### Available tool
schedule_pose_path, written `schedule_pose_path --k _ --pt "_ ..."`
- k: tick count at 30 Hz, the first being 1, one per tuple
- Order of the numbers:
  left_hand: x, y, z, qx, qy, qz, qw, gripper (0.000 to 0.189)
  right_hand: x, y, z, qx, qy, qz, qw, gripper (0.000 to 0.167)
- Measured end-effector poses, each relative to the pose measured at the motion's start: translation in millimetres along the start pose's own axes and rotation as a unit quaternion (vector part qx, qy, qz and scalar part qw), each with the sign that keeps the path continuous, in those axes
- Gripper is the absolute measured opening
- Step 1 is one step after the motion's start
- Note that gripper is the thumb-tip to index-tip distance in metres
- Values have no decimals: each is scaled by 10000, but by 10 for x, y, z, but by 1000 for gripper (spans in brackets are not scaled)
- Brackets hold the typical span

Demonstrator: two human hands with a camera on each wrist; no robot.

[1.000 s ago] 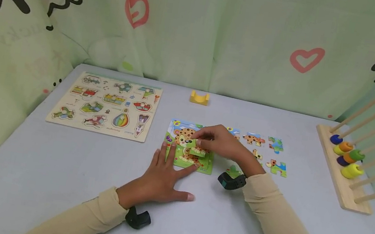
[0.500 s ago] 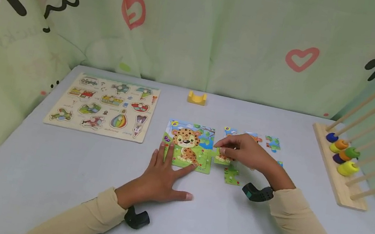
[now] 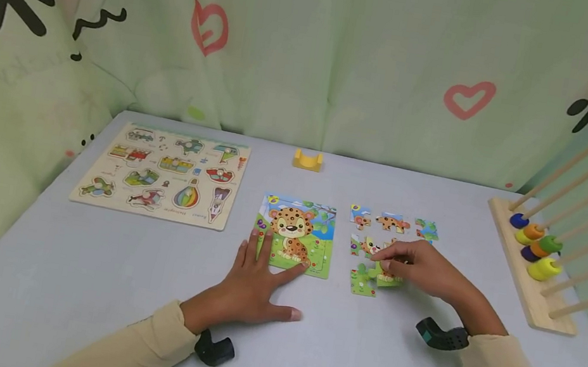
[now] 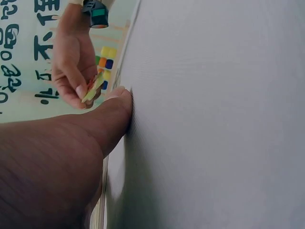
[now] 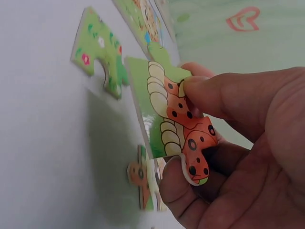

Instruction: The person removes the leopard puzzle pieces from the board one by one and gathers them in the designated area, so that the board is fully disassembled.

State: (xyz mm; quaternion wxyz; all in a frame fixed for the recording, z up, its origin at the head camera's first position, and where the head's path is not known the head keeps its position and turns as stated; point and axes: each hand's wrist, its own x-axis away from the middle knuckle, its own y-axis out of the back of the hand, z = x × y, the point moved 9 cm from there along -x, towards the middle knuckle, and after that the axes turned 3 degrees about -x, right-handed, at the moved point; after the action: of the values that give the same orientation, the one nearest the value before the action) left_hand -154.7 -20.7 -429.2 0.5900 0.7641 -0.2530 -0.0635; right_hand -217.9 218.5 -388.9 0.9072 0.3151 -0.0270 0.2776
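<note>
My right hand pinches a puzzle piece printed with a leopard's spotted feet on green, held tilted above the table. Below and beside it lie several loose pieces, among them a green flowered corner piece, a cloud-and-ear piece and a blue-green piece. My left hand lies spread, its fingertips resting on the lower left of the leopard picture board. In the left wrist view, only the left thumb and palm side show in front, with the right hand behind.
A wooden vehicle puzzle board lies at the back left. The yellow block stands near the back edge. At right is a wooden peg stand with coloured rings. A green printed curtain hangs behind the table.
My right hand has carried the leopard-feet piece rightward, from over the picture board to above the loose pieces. My left hand has stayed on the board.
</note>
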Motion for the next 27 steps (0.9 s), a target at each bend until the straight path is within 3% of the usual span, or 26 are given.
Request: schedule_pose_path --k 6,13,22,27 --pt "11 11 2 47 -4 -26 10000 81 102 65 -122 60 -139 -143 9998 19" --pt "5 -26 5 12 29 36 10000 82 161 -15 -232 -88 -283 -233 9993 18" --pt "-12 -43 -4 111 -140 29 9998 81 226 -18 -67 1034 265 -889 9903 9" --pt "-3 -37 -6 154 -187 71 9997 81 242 -40 -27 1247 343 -1074 9858 10"
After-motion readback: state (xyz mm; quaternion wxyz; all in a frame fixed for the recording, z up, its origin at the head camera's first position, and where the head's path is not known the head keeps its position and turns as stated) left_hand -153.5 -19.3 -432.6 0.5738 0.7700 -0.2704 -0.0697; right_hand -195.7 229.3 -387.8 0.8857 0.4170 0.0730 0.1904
